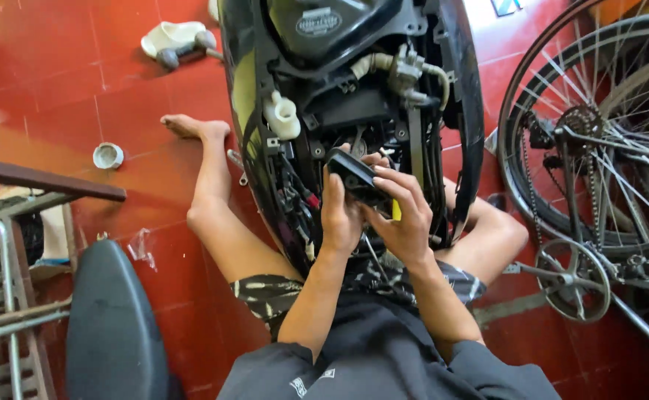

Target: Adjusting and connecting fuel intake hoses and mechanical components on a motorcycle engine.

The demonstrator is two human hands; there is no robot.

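Observation:
I sit on a red tiled floor with a scooter's open body point(354, 89) between my legs. My left hand point(339, 215) grips a small black box-shaped part point(354, 176) from its left side. My right hand point(402, 211) closes over the same part from the right, with a yellow tool handle point(396, 210) showing between its fingers. The part sits just in front of the exposed wiring, hoses and a white reservoir cap point(282, 115) inside the scooter.
A bicycle with its wheel, chain and crank point(576, 274) stands at the right. A dark seat point(113, 326) and a metal rack point(6, 296) are at the left. A white cap point(107, 155), a wrench point(237, 167) and a white part point(170, 37) lie on the floor.

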